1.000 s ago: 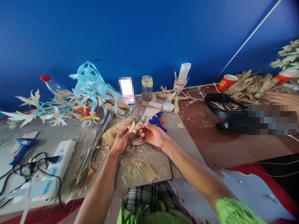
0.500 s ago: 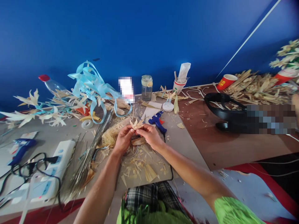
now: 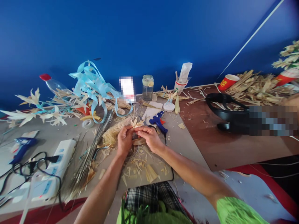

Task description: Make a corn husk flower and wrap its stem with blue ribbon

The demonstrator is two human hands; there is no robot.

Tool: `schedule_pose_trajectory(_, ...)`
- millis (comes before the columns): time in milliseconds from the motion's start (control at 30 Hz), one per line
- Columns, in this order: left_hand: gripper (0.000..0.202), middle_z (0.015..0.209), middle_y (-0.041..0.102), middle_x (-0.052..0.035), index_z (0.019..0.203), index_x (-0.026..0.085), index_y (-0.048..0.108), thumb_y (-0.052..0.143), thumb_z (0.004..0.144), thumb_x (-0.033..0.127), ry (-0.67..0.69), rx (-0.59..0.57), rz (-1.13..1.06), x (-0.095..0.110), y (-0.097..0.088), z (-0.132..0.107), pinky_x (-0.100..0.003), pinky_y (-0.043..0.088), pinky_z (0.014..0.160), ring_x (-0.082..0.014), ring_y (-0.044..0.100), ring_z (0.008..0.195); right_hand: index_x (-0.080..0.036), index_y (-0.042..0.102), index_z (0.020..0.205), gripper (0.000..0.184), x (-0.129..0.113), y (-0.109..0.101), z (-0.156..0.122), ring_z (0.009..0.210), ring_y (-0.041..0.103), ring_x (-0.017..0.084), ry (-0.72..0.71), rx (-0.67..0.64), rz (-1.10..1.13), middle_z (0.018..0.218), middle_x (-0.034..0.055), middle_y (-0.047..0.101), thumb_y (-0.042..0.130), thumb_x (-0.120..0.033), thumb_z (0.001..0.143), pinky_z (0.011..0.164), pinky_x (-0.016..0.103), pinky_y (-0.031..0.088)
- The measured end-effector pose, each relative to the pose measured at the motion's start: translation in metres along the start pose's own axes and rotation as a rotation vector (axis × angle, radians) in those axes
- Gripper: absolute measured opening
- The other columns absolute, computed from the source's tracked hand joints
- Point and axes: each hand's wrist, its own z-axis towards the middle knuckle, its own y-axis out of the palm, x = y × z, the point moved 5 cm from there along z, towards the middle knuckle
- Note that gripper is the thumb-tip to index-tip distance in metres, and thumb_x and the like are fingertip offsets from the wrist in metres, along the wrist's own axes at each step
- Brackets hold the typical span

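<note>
A small pale corn-husk flower (image 3: 136,123) with pointed petals is pinched between the fingertips of both hands, above the littered table. My left hand (image 3: 125,140) is closed on its left side, and my right hand (image 3: 150,137) grips it from the right; its base is hidden by the fingers. Just behind my right hand lies a blue hot glue gun (image 3: 158,122). A bundle of thin wires (image 3: 93,149) and a piece of tan netting (image 3: 111,135) are left of my left hand. Husk scraps (image 3: 150,172) lie scattered below the hands.
At left are a white power strip (image 3: 57,169), a second glue gun (image 3: 23,147) and light blue ribbon (image 3: 87,79) over husk flowers. Along the wall stand a glass jar (image 3: 148,88) and a paper cup (image 3: 180,87). A black headset-like object (image 3: 224,109) lies at right.
The flower has turned slightly in my fingers, and its petals look more upright. Both hands stay in nearly the same place; the whole view has shifted a little.
</note>
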Motion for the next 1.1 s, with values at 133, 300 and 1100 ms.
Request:
schedule_pose_trajectory(133, 0.011, 0.073, 0.065, -0.0008, 0.081, 0.017, 0.064, 0.055, 0.081, 0.024, 0.086, 0.024, 0.106, 0.005, -0.003, -0.004, -0.025, 0.045, 0.067, -0.0137, 0.058, 0.069, -0.023, 0.075, 0.082, 0.017, 0.001, 0.001, -0.002, 0.074, 0.055, 0.012, -0.007, -0.043, 0.055, 0.084, 0.0007, 0.066, 0.064, -0.024, 0.068, 0.075, 0.028, 0.042)
schedule_pose_trajectory(300, 0.016, 0.085, 0.068, -0.0036, 0.090, 0.017, 0.064, 0.056, 0.080, 0.026, 0.099, -0.012, 0.126, 0.005, -0.004, -0.007, -0.028, 0.046, 0.075, -0.0164, 0.061, 0.080, -0.025, 0.074, 0.093, 0.023, 0.000, -0.002, -0.001, 0.085, 0.056, 0.016, -0.061, -0.068, -0.035, 0.091, 0.0022, 0.065, 0.062, -0.026, 0.073, 0.081, 0.031, 0.042)
schedule_pose_trajectory(1100, 0.017, 0.068, 0.059, 0.0008, 0.074, 0.017, 0.062, 0.069, 0.071, 0.033, -0.069, -0.103, -0.251, -0.004, 0.001, 0.002, -0.024, 0.042, 0.064, -0.0110, 0.050, 0.064, -0.016, 0.068, 0.071, 0.029, -0.014, -0.011, 0.002, 0.061, 0.048, 0.010, 0.173, -0.156, 0.176, 0.067, 0.0005, 0.060, 0.074, -0.044, 0.063, 0.061, 0.026, 0.037)
